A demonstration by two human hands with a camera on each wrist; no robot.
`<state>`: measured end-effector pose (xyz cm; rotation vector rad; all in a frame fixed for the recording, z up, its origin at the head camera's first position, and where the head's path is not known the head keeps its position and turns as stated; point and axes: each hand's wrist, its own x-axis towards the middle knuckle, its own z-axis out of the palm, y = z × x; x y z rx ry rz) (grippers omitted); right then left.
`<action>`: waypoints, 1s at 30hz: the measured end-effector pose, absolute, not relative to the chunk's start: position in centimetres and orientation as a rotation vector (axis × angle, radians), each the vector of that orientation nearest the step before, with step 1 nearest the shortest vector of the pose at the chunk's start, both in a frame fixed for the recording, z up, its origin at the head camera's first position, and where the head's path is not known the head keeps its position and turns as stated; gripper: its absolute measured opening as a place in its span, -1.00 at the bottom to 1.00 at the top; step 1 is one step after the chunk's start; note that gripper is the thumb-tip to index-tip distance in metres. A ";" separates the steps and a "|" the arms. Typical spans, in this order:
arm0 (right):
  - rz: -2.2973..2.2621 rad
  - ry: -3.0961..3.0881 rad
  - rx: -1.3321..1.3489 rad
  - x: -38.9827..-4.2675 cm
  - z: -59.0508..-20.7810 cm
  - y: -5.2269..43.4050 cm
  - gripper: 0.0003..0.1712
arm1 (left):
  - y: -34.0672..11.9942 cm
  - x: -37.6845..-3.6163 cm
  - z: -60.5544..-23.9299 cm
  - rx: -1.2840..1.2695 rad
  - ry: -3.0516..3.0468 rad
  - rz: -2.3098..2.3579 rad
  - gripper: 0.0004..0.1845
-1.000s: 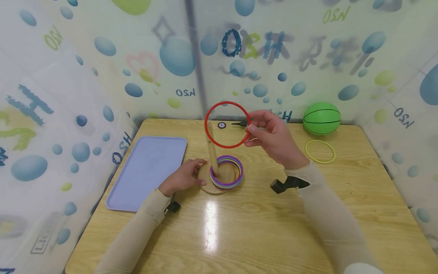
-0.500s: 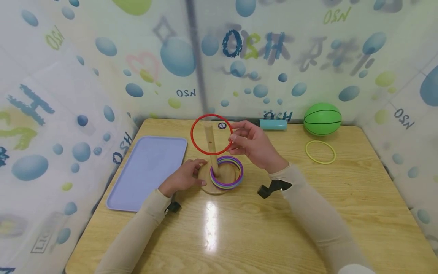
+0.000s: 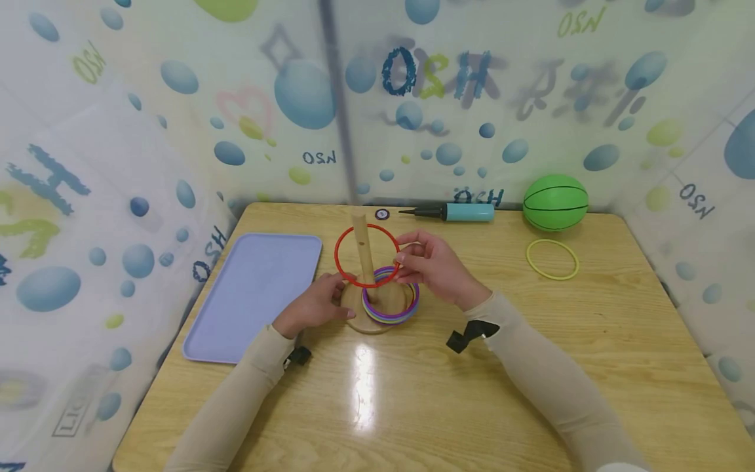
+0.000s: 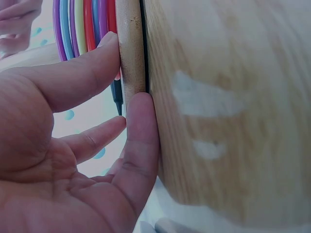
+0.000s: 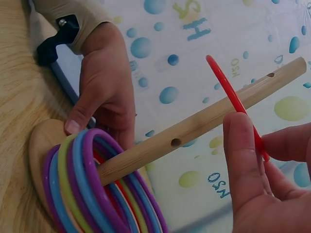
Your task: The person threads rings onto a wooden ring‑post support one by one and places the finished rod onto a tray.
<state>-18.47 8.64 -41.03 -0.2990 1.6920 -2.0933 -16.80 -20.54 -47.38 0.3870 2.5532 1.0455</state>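
In the head view my right hand (image 3: pixel 439 265) pinches a red ring (image 3: pixel 339 265) between thumb and fingers. The ring is around the upright wooden post (image 3: pixel 364 252) of a ring toss stand, above the stacked rings. My left hand (image 3: pixel 315 305) grips the edge of the stand's round base (image 3: pixel 360 322); the left wrist view shows its thumb (image 4: pixel 92 73) on the base's upper face and a finger along the rim (image 4: pixel 132 53). Purple, blue, yellow and red rings (image 5: pixel 90 179) lie stacked around the post's foot, shifted to the right.
A lilac tray (image 3: pixel 253 295) lies left of the stand. At the back are a small round disc (image 3: pixel 382 214), a blue pump (image 3: pixel 468 212) with a black nozzle, and a green ball (image 3: pixel 556 203). A yellow ring (image 3: pixel 552 278) lies on the wooden table (image 3: pixel 531 367) before the ball.
My right hand has brought the red ring leftward to the post and then lowered it around the post. The left hand has stayed at the base.
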 end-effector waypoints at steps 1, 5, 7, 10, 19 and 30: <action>-2.075 1.706 -0.293 -18.5 -41.3 8.7 -0.63 | -20.5 -16.8 -47.4 0.388 2.556 1.046 -0.26; -2.012 1.743 -0.269 -18.4 -42.4 8.8 -0.62 | -20.6 -16.8 -47.5 0.394 2.562 1.054 -0.22; -1.975 1.772 -0.257 -18.4 -42.9 9.0 -0.61 | -20.6 -16.8 -47.5 0.403 2.565 1.058 -0.22; -1.921 1.817 -0.221 -18.3 -43.5 9.3 -0.55 | -20.7 -16.9 -47.6 0.425 2.584 1.042 -0.23; -1.859 1.867 -0.143 -18.1 -45.0 10.2 -0.56 | -20.6 -16.7 -47.4 0.453 2.603 1.013 -0.19; -1.816 1.937 -0.092 -17.9 -45.9 11.1 -0.57 | -20.6 -16.8 -47.7 0.448 2.605 1.028 -0.18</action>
